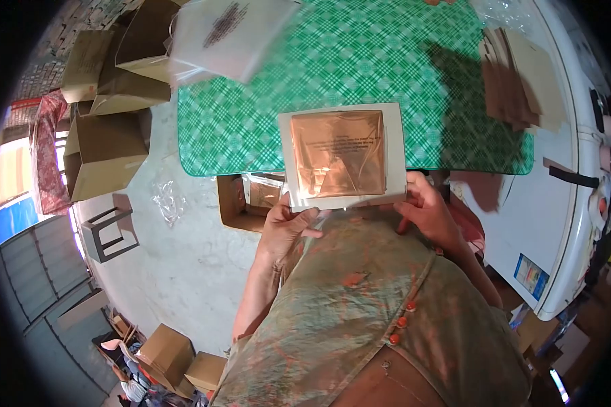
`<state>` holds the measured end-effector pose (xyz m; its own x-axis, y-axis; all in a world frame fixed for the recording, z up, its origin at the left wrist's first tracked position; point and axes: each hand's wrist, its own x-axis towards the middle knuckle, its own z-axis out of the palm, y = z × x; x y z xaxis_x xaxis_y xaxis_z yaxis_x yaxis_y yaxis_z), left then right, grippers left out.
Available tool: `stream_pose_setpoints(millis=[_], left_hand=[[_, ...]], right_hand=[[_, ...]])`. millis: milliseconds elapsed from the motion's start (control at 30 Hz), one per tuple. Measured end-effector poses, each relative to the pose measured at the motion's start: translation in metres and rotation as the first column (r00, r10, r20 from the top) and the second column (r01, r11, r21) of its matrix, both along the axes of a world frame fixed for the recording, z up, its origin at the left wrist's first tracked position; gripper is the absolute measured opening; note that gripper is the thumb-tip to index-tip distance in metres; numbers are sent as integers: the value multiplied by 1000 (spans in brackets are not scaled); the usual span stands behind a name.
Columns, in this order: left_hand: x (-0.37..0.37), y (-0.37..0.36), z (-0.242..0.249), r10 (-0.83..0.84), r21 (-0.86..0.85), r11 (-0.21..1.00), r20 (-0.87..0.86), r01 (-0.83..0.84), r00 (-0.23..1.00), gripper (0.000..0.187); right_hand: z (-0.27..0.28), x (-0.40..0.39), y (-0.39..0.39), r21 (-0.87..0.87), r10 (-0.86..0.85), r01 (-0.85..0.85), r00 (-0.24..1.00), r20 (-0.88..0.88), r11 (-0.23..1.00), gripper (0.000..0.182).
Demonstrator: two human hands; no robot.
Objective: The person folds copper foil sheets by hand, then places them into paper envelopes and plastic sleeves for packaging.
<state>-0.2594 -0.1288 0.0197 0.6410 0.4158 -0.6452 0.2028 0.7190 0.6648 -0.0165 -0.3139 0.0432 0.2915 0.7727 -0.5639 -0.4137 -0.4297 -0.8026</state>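
Observation:
A copper-coloured packet (pixel 339 154) in clear plastic with dark print lies against a white card (pixel 395 146), whose border shows around it. My left hand (pixel 285 230) is closed on the card's lower left corner, thumb in front. My right hand (pixel 424 207) grips the lower right corner. The card is held up at the near edge of a table with a green checked cover (pixel 237 136). Below that edge, partly behind my left hand, an open cardboard box (pixel 229 203) holds shiny wrapped packets (pixel 263 191).
Clear plastic bags (pixel 227 41) lie at the table's far left, and a stack of brown and white cards (pixel 516 78) at the right. Open cardboard boxes (pixel 108 152) stand at left. A grey frame (pixel 110 227) and crumpled plastic (pixel 168 202) are on the floor. A person (pixel 132 385) is at lower left.

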Motion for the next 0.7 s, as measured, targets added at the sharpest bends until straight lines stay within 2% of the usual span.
stream_pose_setpoints(millis=[233, 333, 433, 700], left_hand=[[-7, -2, -13, 47, 41, 998, -5, -47, 999, 40], [-11, 0, -20, 71, -1, 998, 12, -71, 997, 41], [6, -3, 6, 189, -43, 981, 14, -189, 982, 46], [7, -1, 6, 158, -22, 987, -17, -158, 987, 49]], right_hand=[[-9, -12, 6, 38, -52, 52, 999, -5, 998, 40], [-13, -14, 9, 33, -62, 61, 998, 6, 998, 38], [-14, -15, 12, 56, -72, 70, 997, 22, 996, 35], [-25, -24, 11, 124, -113, 92, 977, 179, 988, 27]])
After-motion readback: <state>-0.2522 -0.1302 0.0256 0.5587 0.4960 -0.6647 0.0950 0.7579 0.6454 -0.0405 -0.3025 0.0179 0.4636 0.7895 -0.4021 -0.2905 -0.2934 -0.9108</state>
